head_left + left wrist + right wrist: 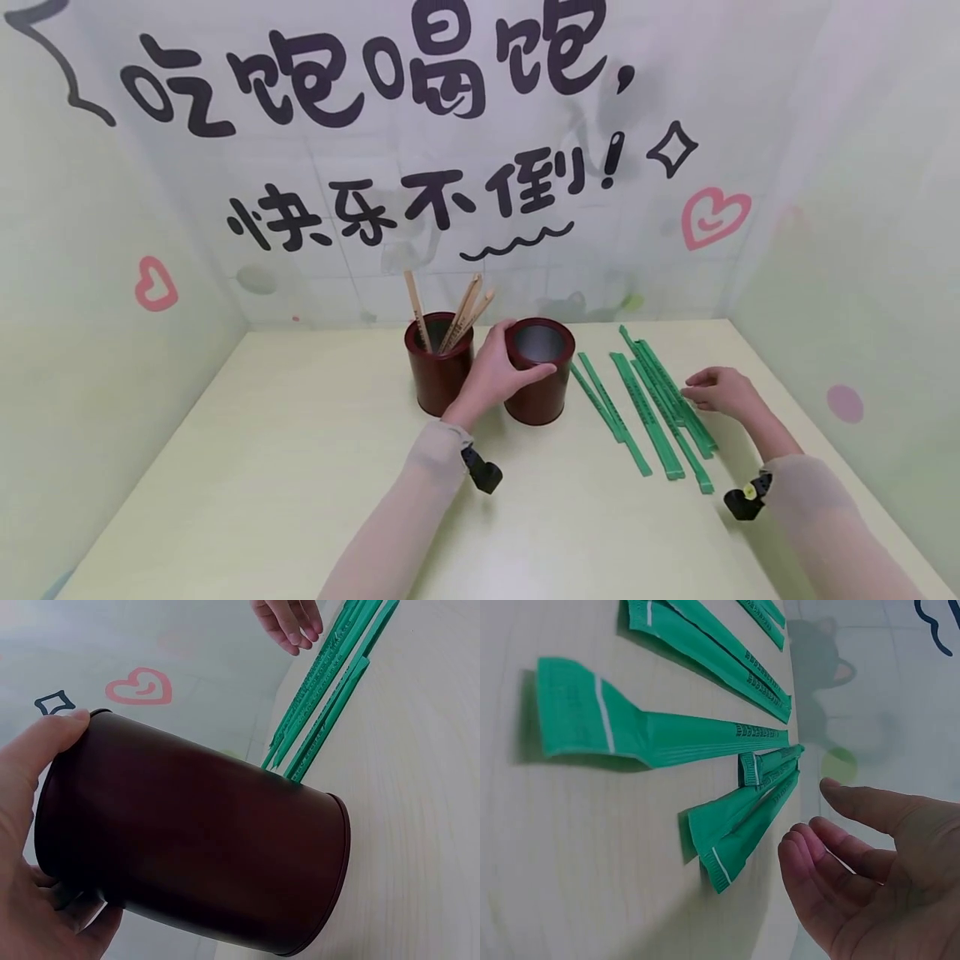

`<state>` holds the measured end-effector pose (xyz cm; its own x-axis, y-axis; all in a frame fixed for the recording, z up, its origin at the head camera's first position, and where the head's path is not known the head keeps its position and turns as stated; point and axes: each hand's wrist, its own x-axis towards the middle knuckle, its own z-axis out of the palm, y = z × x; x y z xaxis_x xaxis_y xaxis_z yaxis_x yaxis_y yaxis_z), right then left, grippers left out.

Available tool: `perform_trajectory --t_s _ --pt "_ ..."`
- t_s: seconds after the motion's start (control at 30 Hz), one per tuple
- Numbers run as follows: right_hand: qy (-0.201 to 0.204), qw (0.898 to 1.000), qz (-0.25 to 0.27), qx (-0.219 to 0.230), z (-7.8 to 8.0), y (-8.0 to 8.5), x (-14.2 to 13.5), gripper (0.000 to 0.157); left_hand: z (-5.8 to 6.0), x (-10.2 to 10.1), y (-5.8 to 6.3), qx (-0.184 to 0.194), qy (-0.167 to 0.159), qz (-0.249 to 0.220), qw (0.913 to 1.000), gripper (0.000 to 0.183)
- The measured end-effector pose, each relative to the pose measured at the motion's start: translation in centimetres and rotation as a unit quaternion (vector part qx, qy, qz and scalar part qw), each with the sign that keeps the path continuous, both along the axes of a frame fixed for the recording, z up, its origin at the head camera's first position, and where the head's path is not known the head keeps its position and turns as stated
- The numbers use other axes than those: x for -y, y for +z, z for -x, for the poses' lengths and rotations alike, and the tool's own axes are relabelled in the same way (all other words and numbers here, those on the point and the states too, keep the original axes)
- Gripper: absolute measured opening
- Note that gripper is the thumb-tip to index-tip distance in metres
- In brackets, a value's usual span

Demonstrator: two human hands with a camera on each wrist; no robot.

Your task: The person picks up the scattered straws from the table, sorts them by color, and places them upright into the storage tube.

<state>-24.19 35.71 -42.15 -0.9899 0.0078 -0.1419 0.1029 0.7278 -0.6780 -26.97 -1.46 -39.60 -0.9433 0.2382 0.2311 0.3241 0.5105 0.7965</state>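
Note:
Gripped near its rim by my left hand (498, 372), a dark red canister (538, 400) stands upright on the table. In the left wrist view the thumb and fingers curve round the top end of this canister (195, 832). My right hand (722, 392) hovers just right of several slim green paper packets (648, 417) with printed writing. The right wrist view shows this hand (862, 862) with fingers loosely bent and nothing between them, apart from the green packets (697, 739). Inside, the gripped canister shows a grey interior.
Left of the gripped canister stands a second dark red canister (438, 383) holding several wooden sticks (457, 321). The pale wooden table (300, 450) meets a back wall (315, 292) with black lettering and side walls left and right.

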Motion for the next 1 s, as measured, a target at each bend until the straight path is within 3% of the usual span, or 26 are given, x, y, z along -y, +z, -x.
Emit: perform_trajectory --t_s 0.2,0.43,0.7,1.0 --pt "0.001 0.999 -0.012 0.05 0.4 -0.63 -0.31 0.031 -0.23 -0.14 -0.29 0.005 0.0 0.001 1.0 0.094" --pt "0.023 0.997 -0.057 0.05 0.78 -0.57 -0.22 0.018 0.07 -0.11 0.07 0.004 -0.002 -0.004 1.0 0.094" --pt "0.038 0.995 -0.057 0.067 0.94 -0.37 -0.39 0.018 0.09 -0.16 -0.01 0.006 -0.003 0.0 1.0 0.093" --pt "0.014 0.998 0.032 0.061 0.68 0.26 -1.04 0.026 0.0 -0.24 0.12 0.002 -0.004 -0.003 1.0 0.093"
